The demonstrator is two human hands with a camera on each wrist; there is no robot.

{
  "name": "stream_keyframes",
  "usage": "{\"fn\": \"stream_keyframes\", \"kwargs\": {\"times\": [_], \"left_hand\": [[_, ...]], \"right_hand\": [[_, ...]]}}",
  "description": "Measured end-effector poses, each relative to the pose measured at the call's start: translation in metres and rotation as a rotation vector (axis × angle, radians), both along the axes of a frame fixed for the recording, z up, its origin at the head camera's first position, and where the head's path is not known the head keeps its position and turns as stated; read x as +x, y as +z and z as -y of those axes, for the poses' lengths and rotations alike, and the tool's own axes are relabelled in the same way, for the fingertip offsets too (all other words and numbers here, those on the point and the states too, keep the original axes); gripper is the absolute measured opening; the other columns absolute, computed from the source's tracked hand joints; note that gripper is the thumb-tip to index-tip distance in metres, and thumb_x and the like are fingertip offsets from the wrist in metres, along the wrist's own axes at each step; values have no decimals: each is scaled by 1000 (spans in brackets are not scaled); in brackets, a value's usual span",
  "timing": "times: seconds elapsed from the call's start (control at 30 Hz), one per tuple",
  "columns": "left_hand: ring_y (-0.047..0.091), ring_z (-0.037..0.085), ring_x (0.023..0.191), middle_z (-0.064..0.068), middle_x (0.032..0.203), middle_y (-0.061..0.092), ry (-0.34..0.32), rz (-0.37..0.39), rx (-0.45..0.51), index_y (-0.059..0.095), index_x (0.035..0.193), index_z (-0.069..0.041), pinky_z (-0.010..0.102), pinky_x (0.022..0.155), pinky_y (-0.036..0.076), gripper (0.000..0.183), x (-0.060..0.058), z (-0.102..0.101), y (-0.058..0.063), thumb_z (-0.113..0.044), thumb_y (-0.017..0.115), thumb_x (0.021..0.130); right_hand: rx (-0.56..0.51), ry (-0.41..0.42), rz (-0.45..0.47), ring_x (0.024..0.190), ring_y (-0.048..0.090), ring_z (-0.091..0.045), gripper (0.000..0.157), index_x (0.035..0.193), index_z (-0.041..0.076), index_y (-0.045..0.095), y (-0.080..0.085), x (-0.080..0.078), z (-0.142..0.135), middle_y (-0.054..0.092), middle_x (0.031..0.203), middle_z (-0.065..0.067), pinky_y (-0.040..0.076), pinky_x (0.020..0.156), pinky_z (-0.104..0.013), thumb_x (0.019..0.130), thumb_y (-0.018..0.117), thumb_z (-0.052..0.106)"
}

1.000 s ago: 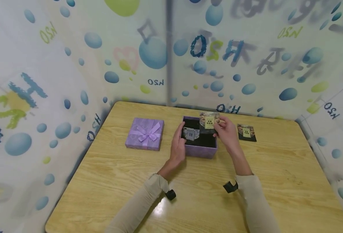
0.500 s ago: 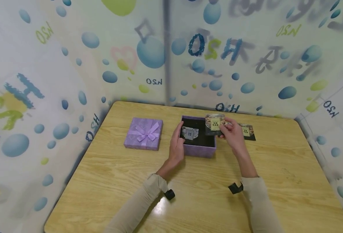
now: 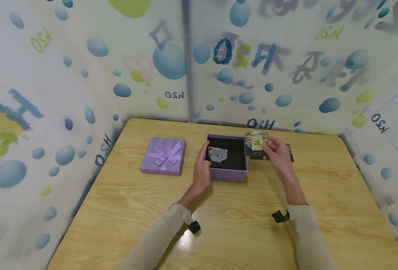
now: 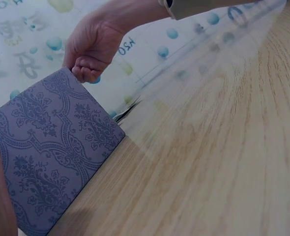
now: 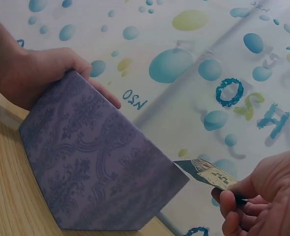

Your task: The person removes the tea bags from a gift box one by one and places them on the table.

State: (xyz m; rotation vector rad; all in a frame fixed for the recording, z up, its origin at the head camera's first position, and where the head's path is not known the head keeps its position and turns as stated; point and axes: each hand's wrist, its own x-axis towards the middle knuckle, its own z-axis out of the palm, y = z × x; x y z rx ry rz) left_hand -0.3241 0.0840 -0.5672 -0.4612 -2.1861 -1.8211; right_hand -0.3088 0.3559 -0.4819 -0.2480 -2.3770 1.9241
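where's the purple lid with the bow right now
In the head view, the lid lies on the table, to the left of the open purple box that the left hand grips.

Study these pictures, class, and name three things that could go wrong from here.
The right hand pinches the flat packet near one edge, so it might slip or twist. In the head view, that hand partly hides a second packet, which could get bumped. The left hand grips the box by one side, so a careless tug might shift it.
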Motion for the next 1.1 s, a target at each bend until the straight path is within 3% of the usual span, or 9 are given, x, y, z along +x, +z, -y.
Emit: {"fn": "stream_keyframes", "kwargs": {"times": [0.27,0.6,0.83,1.1], "left_hand": [[25,18,157,1,169,32,-4,9,0,34,164,-14,49,125,23,76,1,0,2,2,33,90],[25,17,157,-1,169,33,-1,-10,-3,35,164,-15,48,125,22,76,0,-1,0,1,33,90],[25,20,157,3,169,34,-4,-21,-3,35,164,-12,49,125,22,76,0,-1,-1,1,32,90],[26,25,157,7,168,35,0,-45,25,36,163,-7,50,125,21,77,-1,-3,-2,5,32,87]], "right_hand": [[5,-11,-23,63,59,-4,58,157,-5,36,1,1,-16,59,82,9,52,62,-19,107,57,15],[76,-7,-5,69,62,-4,60,159,-4,35,0,1,-42,63,92,10,55,66,-19,107,56,17],[130,-35,-5,71,62,-4,60,159,-4,35,-2,6,-69,64,91,21,55,68,-22,108,56,21],[92,-87,-12,73,58,-1,58,157,-9,36,-8,5,-95,63,93,23,51,65,-19,108,54,15]]}}
